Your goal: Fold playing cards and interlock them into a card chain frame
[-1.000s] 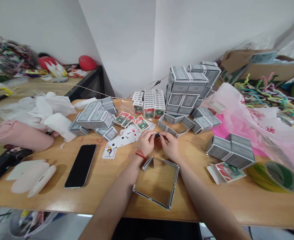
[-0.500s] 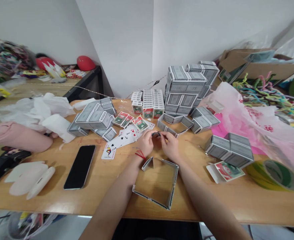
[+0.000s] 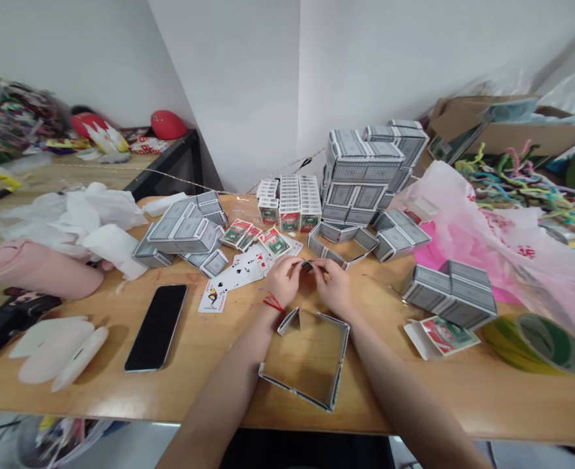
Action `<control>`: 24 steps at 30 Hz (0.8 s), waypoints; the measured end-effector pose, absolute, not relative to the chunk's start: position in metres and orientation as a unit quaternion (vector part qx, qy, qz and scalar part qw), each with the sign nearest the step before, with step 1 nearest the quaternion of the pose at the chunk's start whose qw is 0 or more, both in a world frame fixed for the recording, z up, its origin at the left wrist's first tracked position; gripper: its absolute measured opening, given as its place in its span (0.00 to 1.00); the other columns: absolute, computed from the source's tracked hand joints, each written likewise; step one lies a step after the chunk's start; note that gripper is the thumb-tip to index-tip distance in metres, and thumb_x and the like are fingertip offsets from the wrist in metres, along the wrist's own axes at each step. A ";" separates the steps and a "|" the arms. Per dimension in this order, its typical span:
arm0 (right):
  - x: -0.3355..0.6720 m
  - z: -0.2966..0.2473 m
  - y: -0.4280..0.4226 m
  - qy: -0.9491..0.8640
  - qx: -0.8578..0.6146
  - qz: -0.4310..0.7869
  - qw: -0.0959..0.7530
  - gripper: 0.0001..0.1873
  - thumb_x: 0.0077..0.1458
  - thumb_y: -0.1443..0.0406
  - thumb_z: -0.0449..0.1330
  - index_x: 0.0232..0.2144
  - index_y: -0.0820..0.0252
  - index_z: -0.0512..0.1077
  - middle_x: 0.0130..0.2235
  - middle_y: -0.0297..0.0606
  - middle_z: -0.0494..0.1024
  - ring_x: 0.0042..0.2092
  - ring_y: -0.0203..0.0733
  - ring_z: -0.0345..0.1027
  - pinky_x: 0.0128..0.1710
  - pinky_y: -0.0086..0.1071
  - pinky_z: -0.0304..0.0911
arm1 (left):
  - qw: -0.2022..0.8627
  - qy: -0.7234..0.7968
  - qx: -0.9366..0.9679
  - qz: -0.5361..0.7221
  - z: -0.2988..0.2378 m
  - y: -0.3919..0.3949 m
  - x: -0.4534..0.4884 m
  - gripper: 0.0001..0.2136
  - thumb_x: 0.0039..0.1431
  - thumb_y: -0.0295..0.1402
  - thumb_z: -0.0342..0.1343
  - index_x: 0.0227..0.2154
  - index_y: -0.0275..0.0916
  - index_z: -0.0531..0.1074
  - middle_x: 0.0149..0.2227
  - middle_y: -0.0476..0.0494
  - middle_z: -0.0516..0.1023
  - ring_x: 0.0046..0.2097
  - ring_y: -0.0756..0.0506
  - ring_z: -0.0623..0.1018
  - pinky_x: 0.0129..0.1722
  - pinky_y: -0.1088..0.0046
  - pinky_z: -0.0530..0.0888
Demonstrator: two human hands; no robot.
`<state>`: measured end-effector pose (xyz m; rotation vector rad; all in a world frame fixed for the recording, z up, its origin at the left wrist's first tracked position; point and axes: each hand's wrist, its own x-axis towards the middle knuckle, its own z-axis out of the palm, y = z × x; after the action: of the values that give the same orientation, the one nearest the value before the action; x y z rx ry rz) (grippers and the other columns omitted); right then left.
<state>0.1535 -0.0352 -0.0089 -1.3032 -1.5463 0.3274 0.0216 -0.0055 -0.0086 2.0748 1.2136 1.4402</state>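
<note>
Between my two hands is a small bent playing card (image 3: pixel 307 266), its dark patterned side showing and most of it covered by fingers. My left hand (image 3: pixel 284 279), with a red string at the wrist, pinches its left end. The fingertips of my right hand (image 3: pixel 332 284) close on its right end. Just in front of both hands, between my forearms, an open frame of folded cards (image 3: pixel 336 374) stands on edge, with a gap at its far side. Behind my hands sits another folded-card ring (image 3: pixel 326 244). Loose face-up playing cards (image 3: pixel 241 268) lie to the left.
Grey card-block structures (image 3: pixel 360 172) rise at the back right, with another stack (image 3: pixel 182 225) at left. Card boxes (image 3: pixel 290 202) stand in rows. A phone (image 3: pixel 156 327) lies left; green-yellow tape (image 3: pixel 536 344) and a card block (image 3: pixel 450 293) are right, on the wooden table (image 3: pixel 209 371).
The card between my fingers has turned slightly and shows less of a curve. Both hands stay in nearly the same place, and the things on the table have not moved.
</note>
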 end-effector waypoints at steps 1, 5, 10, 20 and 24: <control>0.154 -0.009 -0.036 -0.646 -0.543 0.135 0.519 0.07 0.54 0.65 0.49 0.32 0.57 0.68 0.31 0.37 0.75 0.32 0.38 0.69 0.35 0.34 0.66 | 0.171 0.429 0.728 0.507 -0.009 -0.006 0.022 0.06 0.55 0.31 0.49 0.31 0.38 0.71 0.33 0.44 0.75 0.38 0.49 0.73 0.41 0.70 0.71; 0.154 -0.009 -0.036 -0.649 -0.536 0.134 0.524 0.07 0.53 0.68 0.49 0.31 0.57 0.67 0.33 0.37 0.75 0.31 0.37 0.69 0.34 0.33 0.65 | 0.184 0.432 0.722 0.507 -0.010 -0.006 0.021 0.05 0.55 0.31 0.50 0.31 0.38 0.71 0.33 0.45 0.75 0.38 0.49 0.74 0.40 0.70 0.71; 0.154 -0.010 -0.036 -0.645 -0.545 0.127 0.521 0.07 0.53 0.69 0.49 0.30 0.57 0.67 0.33 0.37 0.75 0.31 0.38 0.69 0.35 0.34 0.65 | 0.192 0.433 0.721 0.506 -0.010 -0.006 0.021 0.06 0.55 0.30 0.50 0.31 0.38 0.71 0.33 0.44 0.75 0.38 0.49 0.74 0.40 0.70 0.71; 0.154 -0.011 -0.036 -0.643 -0.549 0.125 0.518 0.09 0.52 0.69 0.48 0.30 0.56 0.67 0.32 0.36 0.75 0.33 0.39 0.69 0.35 0.34 0.65 | 0.183 0.430 0.724 0.506 -0.013 -0.004 0.022 0.10 0.55 0.23 0.45 0.32 0.38 0.70 0.34 0.44 0.75 0.38 0.49 0.73 0.39 0.70 0.71; 0.154 -0.011 -0.036 -0.644 -0.554 0.117 0.515 0.09 0.52 0.69 0.48 0.31 0.56 0.68 0.31 0.36 0.75 0.33 0.39 0.69 0.36 0.35 0.65 | 0.179 0.426 0.732 0.501 -0.011 -0.005 0.022 0.12 0.53 0.20 0.43 0.32 0.38 0.70 0.35 0.45 0.75 0.38 0.49 0.73 0.40 0.71 0.71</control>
<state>0.1537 -0.0358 -0.0109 -1.3302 -1.5477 0.2822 0.0223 -0.0049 -0.0105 2.0691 1.2036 1.4175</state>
